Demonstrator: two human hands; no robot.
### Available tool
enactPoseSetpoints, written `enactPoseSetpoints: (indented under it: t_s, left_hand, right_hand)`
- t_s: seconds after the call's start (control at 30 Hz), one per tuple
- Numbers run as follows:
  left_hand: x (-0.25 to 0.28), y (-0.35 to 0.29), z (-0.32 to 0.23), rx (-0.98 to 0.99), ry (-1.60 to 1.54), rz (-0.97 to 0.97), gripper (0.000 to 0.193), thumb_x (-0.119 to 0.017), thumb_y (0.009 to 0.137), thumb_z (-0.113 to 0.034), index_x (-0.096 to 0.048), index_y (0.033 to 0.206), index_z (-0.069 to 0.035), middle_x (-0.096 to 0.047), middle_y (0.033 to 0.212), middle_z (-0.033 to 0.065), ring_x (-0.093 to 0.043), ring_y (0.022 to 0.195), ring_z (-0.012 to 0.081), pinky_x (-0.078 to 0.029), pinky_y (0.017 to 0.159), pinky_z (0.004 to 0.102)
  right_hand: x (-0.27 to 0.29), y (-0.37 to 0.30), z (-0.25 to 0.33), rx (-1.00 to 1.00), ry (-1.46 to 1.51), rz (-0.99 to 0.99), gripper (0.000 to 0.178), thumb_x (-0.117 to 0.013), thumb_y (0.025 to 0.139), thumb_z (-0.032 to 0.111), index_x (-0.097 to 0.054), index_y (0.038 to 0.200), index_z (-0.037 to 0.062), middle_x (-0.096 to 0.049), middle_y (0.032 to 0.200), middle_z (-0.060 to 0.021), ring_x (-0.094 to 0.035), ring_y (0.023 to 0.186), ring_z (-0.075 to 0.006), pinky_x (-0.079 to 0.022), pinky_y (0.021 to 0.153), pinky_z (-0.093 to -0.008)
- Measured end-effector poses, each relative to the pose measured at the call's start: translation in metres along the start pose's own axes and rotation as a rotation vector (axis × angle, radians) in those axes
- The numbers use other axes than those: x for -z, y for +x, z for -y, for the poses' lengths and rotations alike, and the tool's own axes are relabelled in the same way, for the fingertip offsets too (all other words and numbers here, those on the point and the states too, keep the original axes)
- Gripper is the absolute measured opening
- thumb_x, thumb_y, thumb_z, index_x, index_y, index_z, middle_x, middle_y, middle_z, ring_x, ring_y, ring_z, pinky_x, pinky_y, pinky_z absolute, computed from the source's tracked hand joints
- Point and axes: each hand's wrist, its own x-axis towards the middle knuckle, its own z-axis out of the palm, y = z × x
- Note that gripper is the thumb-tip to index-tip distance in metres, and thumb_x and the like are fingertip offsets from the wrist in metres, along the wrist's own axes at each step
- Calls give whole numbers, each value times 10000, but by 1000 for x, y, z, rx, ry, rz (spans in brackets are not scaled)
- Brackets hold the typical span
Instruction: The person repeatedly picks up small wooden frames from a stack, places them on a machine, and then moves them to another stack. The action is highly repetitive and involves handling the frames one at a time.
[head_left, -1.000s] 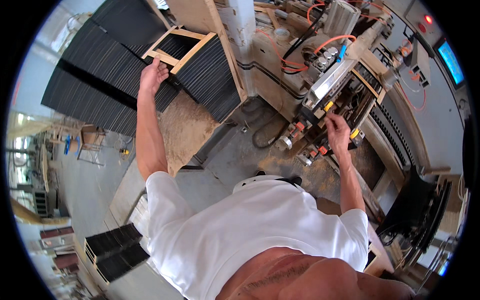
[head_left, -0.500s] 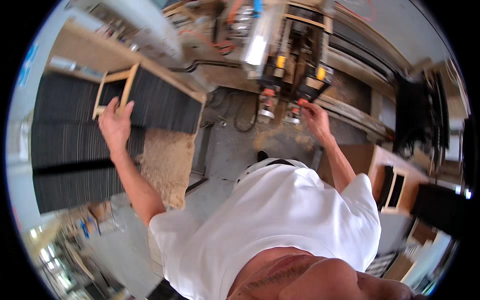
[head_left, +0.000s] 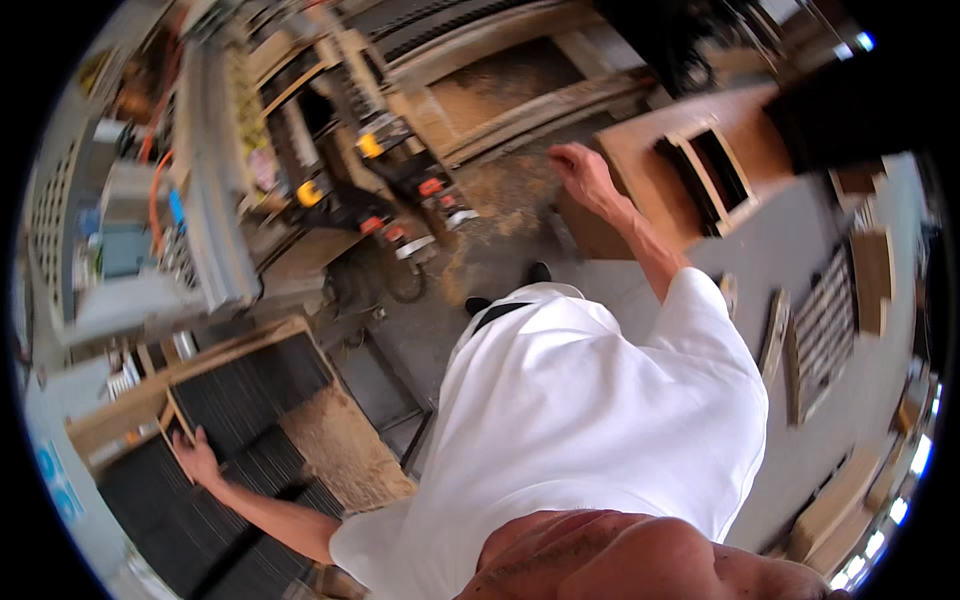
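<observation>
At the lower left, my left hand (head_left: 198,460) is closed on one bar of a small light wooden frame (head_left: 170,412), which rests at rows of stacked thin black strips (head_left: 250,390). Part of this frame is hidden behind my fingers. My right hand (head_left: 585,175) is in the air, fingers loosely bent and somewhat apart, slightly blurred, with nothing visible in it. Close to its right stands a brown wooden box-like table (head_left: 640,150). On that table lie light wooden frames (head_left: 712,175) with dark pieces among them, apart from my hand.
Ahead to the left is a machine with two black arms (head_left: 390,165) bearing yellow and orange parts. Sawdust (head_left: 510,220) covers the floor near it. The strips lie on a wooden board (head_left: 340,440). A slatted pallet (head_left: 822,330) stands at the right.
My view has turned right, so the machine and strips appear farther left. My right hand has moved from the machine's orange-tipped end toward the brown table. My left hand stays at the wooden frame.
</observation>
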Motion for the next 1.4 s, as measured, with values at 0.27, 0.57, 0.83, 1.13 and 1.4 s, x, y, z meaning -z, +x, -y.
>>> enactPoseSetpoints:
  t_s: [0.27,0.57,0.83,1.13,1.4]
  left_hand:
    - [-109,-115,-232,-406,-214,-754,220,-589,961,-148,-667,1055,34,-697,1001,141,-679,866,241,-556,758,333]
    - [-312,-210,-401,-279,-742,291,233,-605,929,-61,-627,1149,15,-710,1005,117,-682,911,162,-517,841,277]
    - [-411,-85,-450,143,-1192,518,335,-604,961,-178,-570,1227,23,-663,1065,112,-669,920,180,-562,816,300]
    - [-499,86,-498,544,-1507,590,560,-648,931,-368,-486,1303,18,-613,1128,121,-624,967,240,-526,879,374]
    - [-539,157,-516,724,-1621,569,338,-653,936,-283,-559,1161,-49,-606,845,82,-614,752,181,-524,606,318]
  right_hand:
    - [173,-69,-85,-155,-727,-297,318,-729,750,155,-644,1047,77,-606,1207,-119,-568,1096,-346,-471,911,-427]
    - [191,-124,-146,-235,-613,-362,301,-708,770,90,-636,1062,106,-672,1002,-116,-616,959,-345,-492,819,-453]
    - [198,-119,-126,-355,-554,-367,270,-646,870,109,-648,1134,54,-648,915,-109,-599,853,-268,-474,784,-395]
    - [158,-18,-22,-291,-235,-380,242,-635,903,12,-643,1145,14,-620,1018,-82,-610,897,-157,-501,816,-301]
    - [53,118,75,107,-229,-78,296,-676,781,-49,-671,1059,51,-681,1044,-120,-626,981,-293,-516,825,-369]
